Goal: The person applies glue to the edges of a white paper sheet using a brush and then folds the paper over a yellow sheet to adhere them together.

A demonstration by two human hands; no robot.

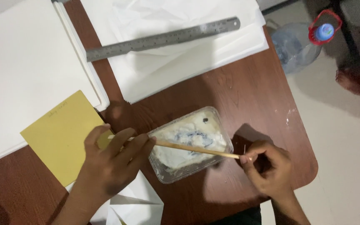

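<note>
Both ends of a thin wooden stick (pixel 196 149) were pinched, left hand (pixel 113 160) and right hand (pixel 267 166) closed on it, held across a clear plastic tub (pixel 190 143) of white paste. Light, probably snappable, so best gripped near the tips.

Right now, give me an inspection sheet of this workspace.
Surface: brown wooden table, a few pale specks near its right edge.
Job's things: thin wooden stick lying across a clear tub of white paste with dark streaks.
Clutter: steel ruler on white paper; yellow card; white sheets.
Grips: left hand pinches one stick end, right hand the other.
Cables: nothing seen.
Surroundings: plastic bottle on the pale floor.
</note>
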